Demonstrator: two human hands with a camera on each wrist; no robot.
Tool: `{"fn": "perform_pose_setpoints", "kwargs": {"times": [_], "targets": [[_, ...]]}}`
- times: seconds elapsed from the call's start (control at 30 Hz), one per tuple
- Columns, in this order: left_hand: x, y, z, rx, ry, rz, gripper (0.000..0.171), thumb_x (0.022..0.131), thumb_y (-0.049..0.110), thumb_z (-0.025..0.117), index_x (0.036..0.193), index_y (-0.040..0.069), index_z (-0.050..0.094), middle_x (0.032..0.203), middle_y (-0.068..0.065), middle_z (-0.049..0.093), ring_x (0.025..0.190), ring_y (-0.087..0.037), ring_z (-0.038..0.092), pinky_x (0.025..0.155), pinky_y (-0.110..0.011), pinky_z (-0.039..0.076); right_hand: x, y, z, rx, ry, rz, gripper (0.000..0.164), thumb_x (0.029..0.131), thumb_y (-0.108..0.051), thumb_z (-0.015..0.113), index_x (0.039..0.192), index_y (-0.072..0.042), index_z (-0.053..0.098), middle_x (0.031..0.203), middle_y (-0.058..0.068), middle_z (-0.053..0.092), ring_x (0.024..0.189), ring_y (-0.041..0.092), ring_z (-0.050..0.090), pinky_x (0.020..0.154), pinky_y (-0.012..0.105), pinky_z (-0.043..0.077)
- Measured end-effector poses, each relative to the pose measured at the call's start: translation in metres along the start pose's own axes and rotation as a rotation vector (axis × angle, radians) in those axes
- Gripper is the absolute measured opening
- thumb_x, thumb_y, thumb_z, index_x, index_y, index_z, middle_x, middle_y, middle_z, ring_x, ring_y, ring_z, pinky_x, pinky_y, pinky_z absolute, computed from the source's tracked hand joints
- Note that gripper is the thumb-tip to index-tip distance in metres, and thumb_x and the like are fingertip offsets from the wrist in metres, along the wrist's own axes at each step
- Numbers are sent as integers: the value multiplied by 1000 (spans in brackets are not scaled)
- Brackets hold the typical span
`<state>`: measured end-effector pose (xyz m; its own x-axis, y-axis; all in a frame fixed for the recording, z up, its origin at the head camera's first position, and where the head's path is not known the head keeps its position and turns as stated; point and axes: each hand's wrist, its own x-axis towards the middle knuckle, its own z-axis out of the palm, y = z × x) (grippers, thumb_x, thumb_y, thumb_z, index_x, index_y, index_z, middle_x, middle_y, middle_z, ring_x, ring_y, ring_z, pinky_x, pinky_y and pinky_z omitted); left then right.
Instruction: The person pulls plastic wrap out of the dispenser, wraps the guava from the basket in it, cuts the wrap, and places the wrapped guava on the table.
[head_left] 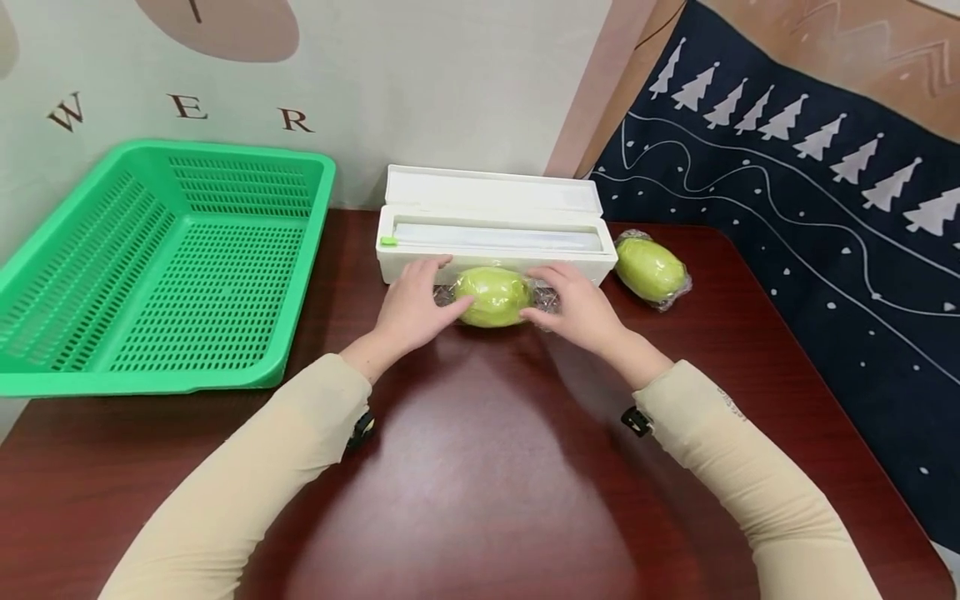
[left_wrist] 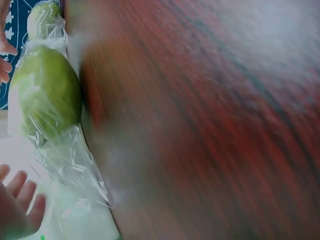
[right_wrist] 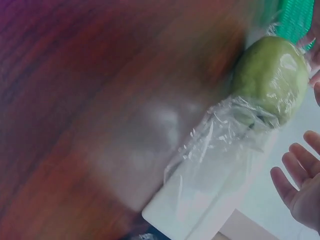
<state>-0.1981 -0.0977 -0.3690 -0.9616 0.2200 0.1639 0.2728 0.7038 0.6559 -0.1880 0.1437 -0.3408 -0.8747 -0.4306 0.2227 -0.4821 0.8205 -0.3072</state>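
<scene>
A green oval fruit (head_left: 492, 298), wrapped in clear plastic film, is in the middle, right in front of a white box. Loose film (right_wrist: 212, 145) sticks out crumpled from its ends. My left hand (head_left: 415, 308) is at the fruit's left end, thumb and fingers spread. At the other end is my right hand (head_left: 581, 312), its thumb and fingers also parted around the film. Both wrist views show relaxed, spread fingers beside the fruit and film, with nothing pinched between them.
The white film box (head_left: 401, 265) has its lid up and a roll (head_left: 495, 237) inside. A second wrapped green fruit (head_left: 651, 268) lies right of the box. On the left stands a green plastic basket (head_left: 321, 200). A wall hanging (head_left: 810, 233) borders the table's right side.
</scene>
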Motion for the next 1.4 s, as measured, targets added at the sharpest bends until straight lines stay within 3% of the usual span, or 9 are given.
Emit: {"fn": "perform_pose_setpoints", "kwargs": {"times": [0.13, 0.2, 0.3, 0.4, 0.5, 0.73, 0.93, 1.2, 1.4], "targets": [[6, -11, -9, -32, 204, -91, 59, 85, 39, 62, 131, 4, 46, 125, -14, 53, 119, -30, 45, 101, -45, 36, 6, 1, -9, 26, 21, 29, 51, 81, -29, 73, 122, -3, 58, 122, 14, 59, 116, 28, 50, 98, 42, 42], [13, -20, -12, -32, 305, -153, 62, 83, 39, 66, 130, 4, 44, 125, -15, 50, 117, -31, 44, 99, -45, 36, 11, 1, -14, 49, 32, 50, 50, 81, -29, 72, 122, -3, 59, 123, 15, 59, 119, 29, 49, 101, 42, 39], [23, -34, -15, -23, 358, -255, 80, 77, 45, 72, 136, 6, 35, 132, -16, 43, 122, -32, 38, 99, -48, 34, 20, 1, -19, 87, 35, 88, 49, 83, -30, 70, 123, -3, 58, 126, 15, 58, 123, 29, 47, 105, 42, 36], [29, -50, -16, -7, 310, -327, 97, 73, 51, 73, 145, 10, 23, 143, -15, 34, 131, -33, 30, 103, -53, 30, 32, -2, -18, 131, 26, 112, 49, 85, -30, 68, 125, -3, 57, 128, 15, 57, 126, 29, 46, 107, 41, 34], [29, -63, -19, -8, 255, -348, 103, 75, 49, 73, 150, 13, 12, 150, -15, 28, 136, -36, 25, 105, -58, 26, 44, -9, -14, 166, 10, 117, 50, 86, -31, 66, 127, -3, 56, 129, 15, 57, 126, 28, 47, 108, 40, 34], [30, -77, -28, -4, 195, -236, 94, 82, 39, 70, 151, 15, 12, 155, -11, 20, 139, -38, 22, 103, -62, 25, 75, -34, 0, 246, -15, 68, 52, 86, -28, 68, 129, -2, 54, 130, 13, 57, 122, 26, 50, 105, 37, 38], [33, -81, -30, 9, 123, -167, 80, 86, 36, 66, 149, 14, 23, 155, -11, 21, 141, -34, 20, 108, -59, 22, 99, -55, 20, 341, -11, 44, 54, 82, -25, 72, 129, -5, 55, 131, 10, 57, 122, 23, 51, 106, 33, 38], [31, -75, -28, 10, 102, -138, 77, 87, 34, 65, 148, 11, 25, 154, -12, 24, 142, -33, 22, 110, -57, 22, 126, -77, 47, 390, -10, 72, 52, 82, -27, 72, 127, -8, 57, 130, 7, 58, 124, 19, 50, 106, 29, 37], [32, -71, -22, -5, 106, -130, 76, 87, 34, 65, 148, 10, 27, 153, -12, 26, 142, -33, 23, 112, -54, 22, 134, -82, 58, 386, -7, 118, 46, 83, -27, 71, 124, -9, 60, 125, 6, 62, 116, 20, 55, 101, 30, 41]]}}
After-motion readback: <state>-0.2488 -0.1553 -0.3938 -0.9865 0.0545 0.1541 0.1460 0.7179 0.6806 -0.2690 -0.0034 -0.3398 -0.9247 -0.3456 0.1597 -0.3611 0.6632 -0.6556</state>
